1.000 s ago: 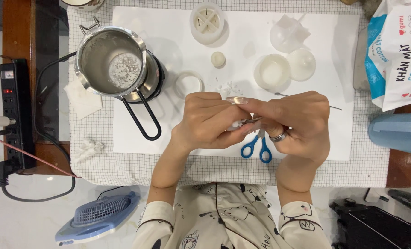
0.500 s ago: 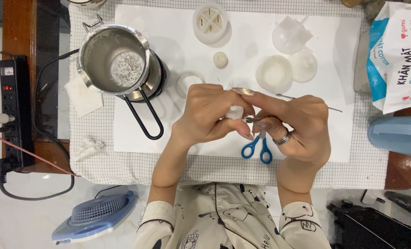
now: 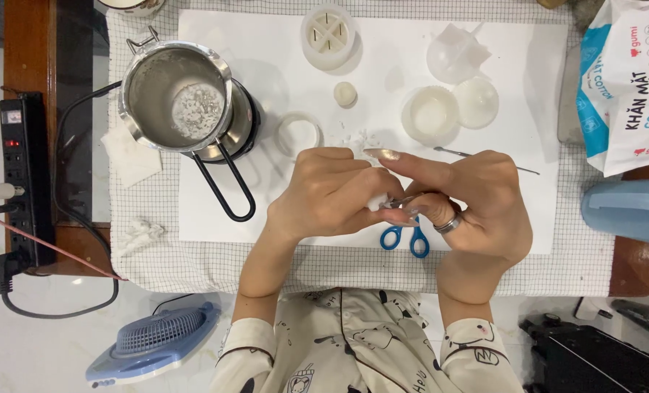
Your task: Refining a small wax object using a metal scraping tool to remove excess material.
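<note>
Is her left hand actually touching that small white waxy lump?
Touching. The head view shows the left hand pinching the small white waxy lump between its fingertips, no gap visible, while the right hand works a thin metal tool against it.

wooden table (image 3: 28, 51) | checked cloth (image 3: 215, 266) | pale marble floor (image 3: 41, 349) | even light

At about two o'clock, at the right edge: a soft plastic package (image 3: 625, 80), pillow-shaped, mostly white with a broad sky-blue band down its left side and small red marks; lying partly on the checked cloth (image 3: 572, 269), cut off by the frame. At about nine o'clock, on the black power strip (image 3: 17, 175): a small pale rectangular label (image 3: 10, 117) near its top end, above a red-lit switch (image 3: 11, 143). No screens or signs.
</note>
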